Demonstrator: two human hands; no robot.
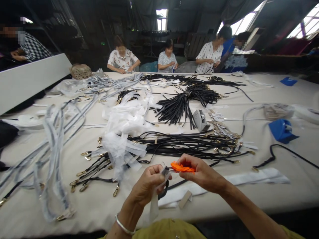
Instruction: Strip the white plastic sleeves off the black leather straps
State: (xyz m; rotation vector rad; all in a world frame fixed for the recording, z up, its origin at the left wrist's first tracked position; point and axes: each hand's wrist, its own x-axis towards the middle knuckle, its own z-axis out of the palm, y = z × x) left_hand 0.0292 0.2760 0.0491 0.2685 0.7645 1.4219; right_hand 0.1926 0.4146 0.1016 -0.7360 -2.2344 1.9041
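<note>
My left hand [152,182] is closed on a black strap [163,194] near one end, together with a translucent white wrapping strip [154,204] that hangs below the fingers. My right hand [196,171] pinches an orange-handled tool [181,167]. Its thin metallic tip points left and meets the strap end at my left fingertips; whether it touches cannot be made out. Just beyond both hands lies a row of black straps [171,146] with gold clasps. A small beige tag [185,199] and a flat white strip [259,176] rest under and beside my right forearm.
Crumpled white wrapping [127,122] heaps mid-table. Behind it lies a tied bundle of black straps [188,99]. Wrapped straps [53,159] spread at left. A grey tape dispenser [200,120] and a blue tape dispenser [282,130] stand to the right. Several people work along the far edge.
</note>
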